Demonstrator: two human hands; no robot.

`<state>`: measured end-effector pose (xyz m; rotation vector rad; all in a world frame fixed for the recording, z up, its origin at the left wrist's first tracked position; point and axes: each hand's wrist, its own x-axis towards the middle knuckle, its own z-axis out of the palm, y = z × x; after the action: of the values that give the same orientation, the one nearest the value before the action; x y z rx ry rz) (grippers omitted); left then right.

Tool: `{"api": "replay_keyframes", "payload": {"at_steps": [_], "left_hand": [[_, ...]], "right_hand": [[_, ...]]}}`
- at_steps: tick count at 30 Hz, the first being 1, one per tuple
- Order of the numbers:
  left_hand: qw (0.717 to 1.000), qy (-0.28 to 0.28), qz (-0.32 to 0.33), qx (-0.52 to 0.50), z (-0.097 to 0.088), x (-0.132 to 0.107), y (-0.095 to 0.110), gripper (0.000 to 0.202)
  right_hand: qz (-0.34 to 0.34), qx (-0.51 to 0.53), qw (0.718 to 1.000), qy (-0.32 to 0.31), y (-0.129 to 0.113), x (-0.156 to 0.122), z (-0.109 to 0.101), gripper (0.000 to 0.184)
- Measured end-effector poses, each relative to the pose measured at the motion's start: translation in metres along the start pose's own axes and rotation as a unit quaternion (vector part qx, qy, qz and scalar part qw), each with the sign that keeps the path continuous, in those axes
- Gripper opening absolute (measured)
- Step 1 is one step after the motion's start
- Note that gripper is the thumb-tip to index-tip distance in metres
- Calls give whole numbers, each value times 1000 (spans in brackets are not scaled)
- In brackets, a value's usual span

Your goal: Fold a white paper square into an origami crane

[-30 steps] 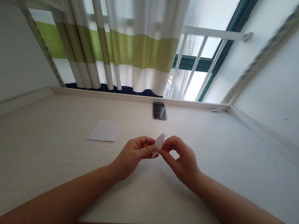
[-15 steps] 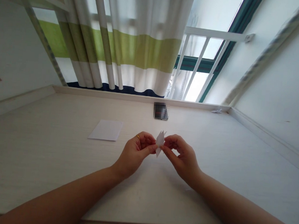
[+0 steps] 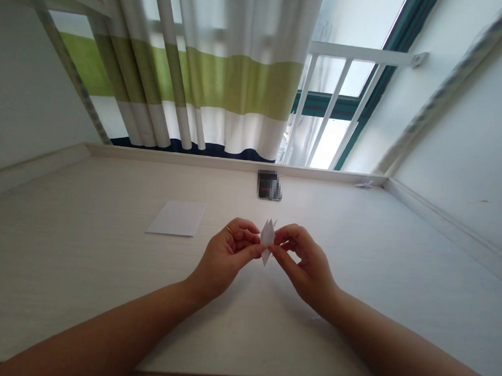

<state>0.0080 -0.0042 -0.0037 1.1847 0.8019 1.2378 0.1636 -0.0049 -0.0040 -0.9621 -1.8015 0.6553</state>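
A small piece of folded white paper (image 3: pixel 267 235) with pointed ends is held up above the desk, between both hands. My left hand (image 3: pixel 233 250), with a ring on one finger, pinches its left side between thumb and fingers. On the other side my right hand (image 3: pixel 300 254) grips the right edge, thumb towards me and fingertips behind. Several thin points stick up at the paper's top, and one tip points down. Its far side is hidden.
A flat stack or sheet of white paper (image 3: pixel 176 218) lies left of my hands on the pale desk (image 3: pixel 77 267). Behind the hands is a dark pixelated object (image 3: pixel 269 185). A small white folded scrap (image 3: pixel 364 184) lies near the back right corner. Raised edging (image 3: pixel 184 158) borders the back.
Both hands keep their pinch on the folded paper, which has turned very slightly. The whole view has shifted a little; the other things lie as before.
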Motion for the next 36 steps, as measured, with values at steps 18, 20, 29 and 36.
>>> {"api": "replay_keyframes", "payload": {"at_steps": [18,20,29,36], "left_hand": [[973,12,93,211,-3,-5,-3,10],[969,9,104,222,-3,-5,-3,10],[976,16,79,200,-3,-3,-3,10],[966,13,99,237,-3,-5,-3,10]], "right_hand": [[57,64,996,-8,1,2,0,14],[60,88,994,-10,1,3,1,14],[78,104,992,-5,0,1,1,14],[86,122,989,-6,1,1,3,16]]}}
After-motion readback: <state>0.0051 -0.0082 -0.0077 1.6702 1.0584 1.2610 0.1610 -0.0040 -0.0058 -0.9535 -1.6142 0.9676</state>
